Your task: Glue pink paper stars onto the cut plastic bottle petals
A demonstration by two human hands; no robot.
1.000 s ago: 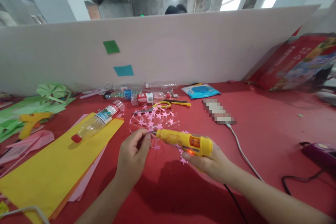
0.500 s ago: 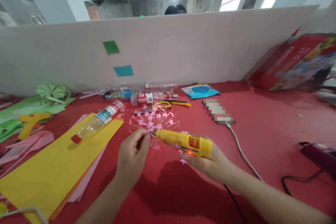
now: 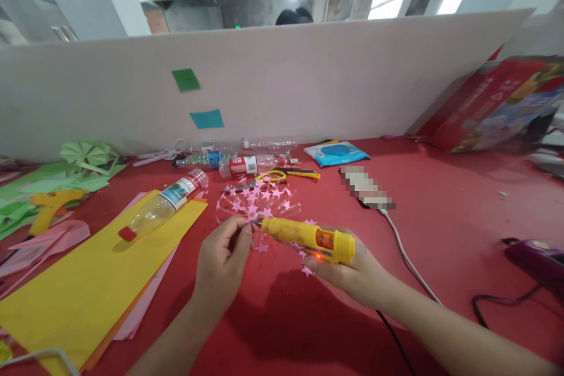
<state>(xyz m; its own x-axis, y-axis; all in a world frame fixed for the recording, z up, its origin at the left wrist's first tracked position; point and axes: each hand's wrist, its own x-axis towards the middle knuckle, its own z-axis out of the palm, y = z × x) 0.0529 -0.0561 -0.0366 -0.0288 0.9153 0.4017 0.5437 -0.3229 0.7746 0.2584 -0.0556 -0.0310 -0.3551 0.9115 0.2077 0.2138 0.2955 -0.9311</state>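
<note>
A yellow glue gun with a red light glowing on it lies in my right hand, its tip pointing left. My left hand is pinched closed at that tip; a pink star seems to be at its fingertips, though the fingers hide part of it. Just beyond both hands sits a clear plastic piece with strips spread out, covered in pink stars. More pink stars show below the glue gun.
Yellow paper with a clear bottle on it lies left. Behind are more bottles, a yellow cutter and a blue packet. A phone with a white cable and a purple device are right.
</note>
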